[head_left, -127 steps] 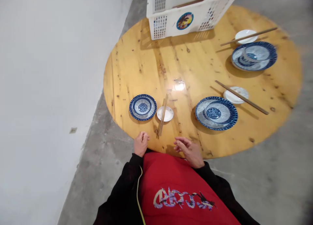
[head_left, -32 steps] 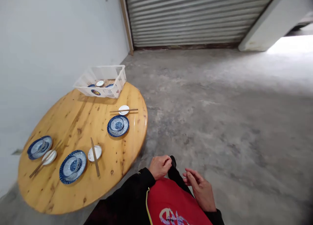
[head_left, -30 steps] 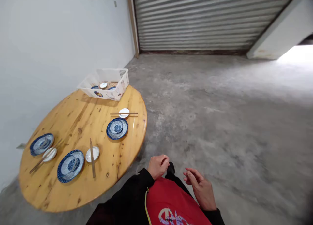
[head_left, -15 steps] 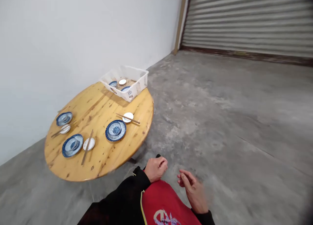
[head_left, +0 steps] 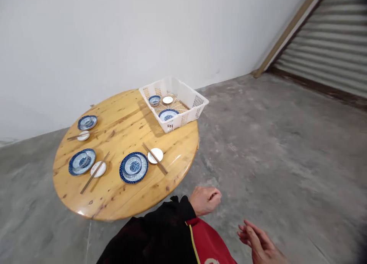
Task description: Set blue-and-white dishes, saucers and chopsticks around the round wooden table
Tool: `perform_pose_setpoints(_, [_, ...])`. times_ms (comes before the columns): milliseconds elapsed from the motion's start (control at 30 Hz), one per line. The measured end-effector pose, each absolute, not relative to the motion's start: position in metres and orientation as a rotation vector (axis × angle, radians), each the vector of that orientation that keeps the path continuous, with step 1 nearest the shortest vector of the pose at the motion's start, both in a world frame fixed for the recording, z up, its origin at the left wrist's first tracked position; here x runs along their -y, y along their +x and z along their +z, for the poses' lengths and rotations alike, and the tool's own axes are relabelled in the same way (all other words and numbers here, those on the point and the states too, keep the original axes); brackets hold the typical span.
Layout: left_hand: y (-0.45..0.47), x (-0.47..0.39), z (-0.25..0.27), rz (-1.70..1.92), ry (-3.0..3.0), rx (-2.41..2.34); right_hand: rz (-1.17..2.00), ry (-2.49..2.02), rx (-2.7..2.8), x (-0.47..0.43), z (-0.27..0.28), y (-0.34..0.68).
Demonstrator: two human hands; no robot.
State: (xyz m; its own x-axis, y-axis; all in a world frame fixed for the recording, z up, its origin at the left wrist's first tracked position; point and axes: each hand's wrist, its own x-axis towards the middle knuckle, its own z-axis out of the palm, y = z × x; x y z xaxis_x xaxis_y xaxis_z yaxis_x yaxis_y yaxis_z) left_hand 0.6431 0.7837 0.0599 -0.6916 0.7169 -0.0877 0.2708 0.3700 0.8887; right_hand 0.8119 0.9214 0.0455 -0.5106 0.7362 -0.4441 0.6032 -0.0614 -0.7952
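Observation:
My left hand [head_left: 205, 200] is curled in front of my body, its fingers folded in, off the near right edge of the round wooden table [head_left: 120, 130]; whether anything is inside cannot be made out. Lower right, my right hand [head_left: 259, 241] hangs over the floor with fingers loosely stretched, holding nothing. Closest to my hands on the table is a blue-patterned plate [head_left: 122, 172] with a bowl [head_left: 134, 165] on it. Beside it, chopsticks [head_left: 161, 165] lie across a small white dish [head_left: 158, 154].
A white plastic basket [head_left: 183, 123] at the table's far right holds a blue bowl [head_left: 155, 99], a small white dish [head_left: 168, 100] and a blue plate [head_left: 168, 114]. Two similar place settings are at the table's left. A white wall stands behind; a roller shutter [head_left: 329, 49] is at right.
The view has turned left and come nearer the table, so the basket looks larger. Both hands sit further right in view, still apart. The tableware has not moved on the table.

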Motion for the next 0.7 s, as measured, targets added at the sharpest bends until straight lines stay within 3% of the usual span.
perform_pose_setpoints(333, [0.587,-0.774,0.068,1.393,0.4,-2.398,2.017,-1.122,2.225,-0.957,0.051,0.676])
perform_pose_setpoints(500, [0.525,-0.768,0.1,1.547,0.256,-2.668,2.121,-0.836,2.287,-0.988,0.065,0.59])
perform_pose_setpoints(700, [0.43,-0.772,0.148,1.481,-0.023,-3.042,2.178,-0.387,2.381,-1.038,0.088,0.473])
